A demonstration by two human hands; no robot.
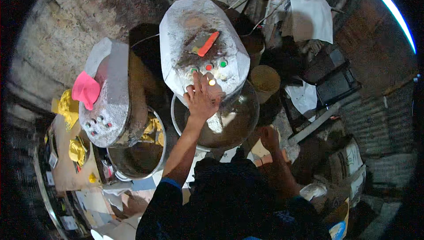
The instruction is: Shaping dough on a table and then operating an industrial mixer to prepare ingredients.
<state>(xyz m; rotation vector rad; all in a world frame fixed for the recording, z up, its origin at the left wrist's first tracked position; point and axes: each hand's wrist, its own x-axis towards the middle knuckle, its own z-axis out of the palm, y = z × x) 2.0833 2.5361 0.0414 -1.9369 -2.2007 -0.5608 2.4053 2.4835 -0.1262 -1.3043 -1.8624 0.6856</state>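
In front of me stands a dusty white mixer head [176, 32] over a round metal bowl [255, 118]. My left hand [202, 101] reaches up to its front, the index finger stretched out onto the left green button [194, 70]. The other fingers are partly bent, and nothing shows in this hand. A red button [209, 67] and another green button [223, 64] sit to the right of that finger. On top of the head lies a scraper with an orange handle [208, 44]. My right hand [268, 137], in shadow right of the bowl, looks curled closed, with nothing visible in it.
A second mixer [106, 103] stands at left over its own bowl [162, 140], with a pink cloth [86, 90] on it. Yellow crumpled plastic [77, 151] lies on a board. At right are a brown bucket [265, 81], a dark crate [338, 83] and a plank [313, 125].
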